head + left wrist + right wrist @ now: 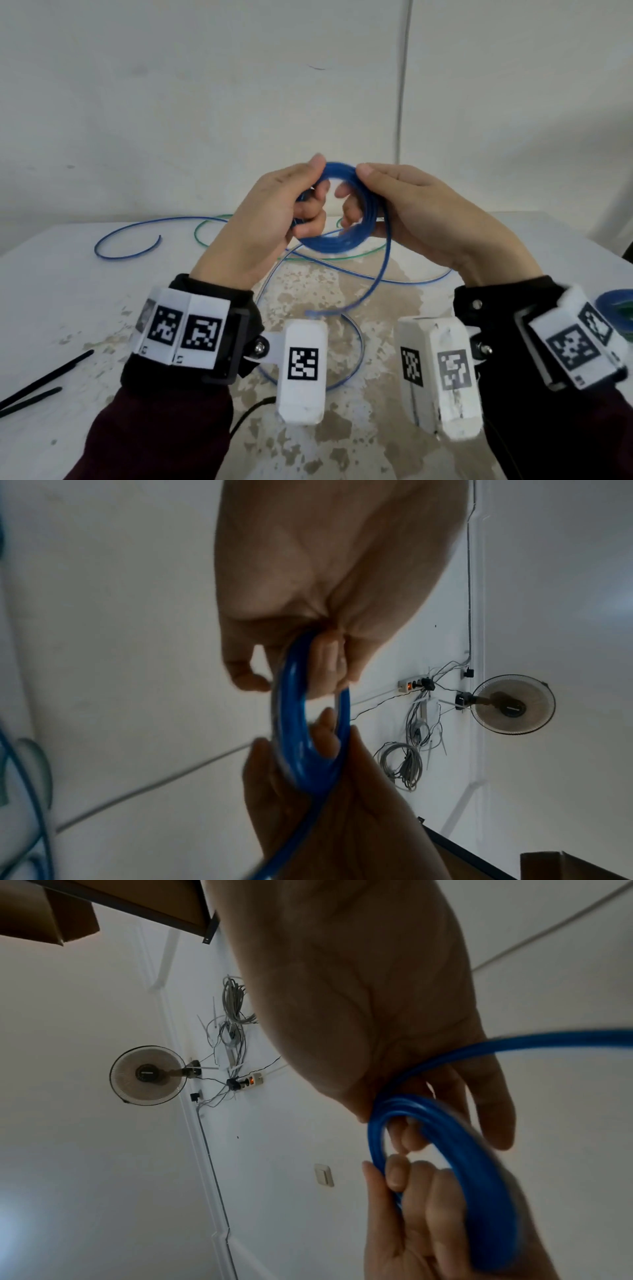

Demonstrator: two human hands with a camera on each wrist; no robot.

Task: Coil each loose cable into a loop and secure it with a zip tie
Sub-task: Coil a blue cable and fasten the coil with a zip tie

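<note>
Both hands: lifted above the worktop (85, 291), one on each side of the coiled blue plastic cable loop (337, 245)
Left hand (274, 219): fingers curled through the loop, thumb on top; likely pins the finished turns so they don't spring apart
Right hand (421, 219): thumb and fingers clamped on the loop's right side; probably feeds and aligns the next turn
Loose tail: blue cable hangs from the loop down to the worktop, so coiling is judged unfinished
Black plastic zip ties (37, 387): lie at the left edge, untouched, well apart from the hands
Thin green cable (212, 222): loose on the worktop behind
Hidden: turn count blurred; tail's lower run covered by white wrist camera housings (301, 370); coiled bundle at the right edge cut off, tie state unreadable
</note>
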